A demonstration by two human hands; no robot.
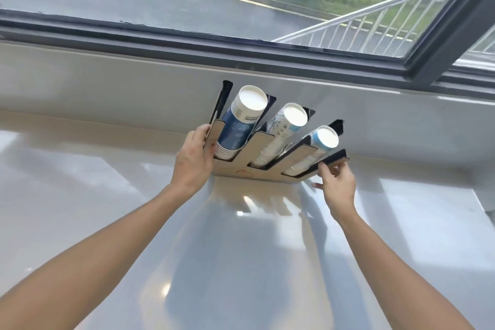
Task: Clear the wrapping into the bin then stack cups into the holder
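A wooden cup holder (246, 173) with black dividers stands on the glossy counter against the low wall under the window. Three stacks of paper cups lie in its slots: a blue stack (238, 122) on the left, a white patterned stack (282, 132) in the middle, and a small white and light-blue stack (314, 147) on the right. My left hand (192, 161) grips the holder's left end panel. My right hand (337, 185) pinches the holder's right black divider with its fingertips. No wrapping and no bin are in view.
The pale glossy counter (241, 262) stretches wide on both sides of the holder. A low white wall (134, 88) and a dark window frame (241, 48) rise right behind the holder. Outside the glass are a road and railings.
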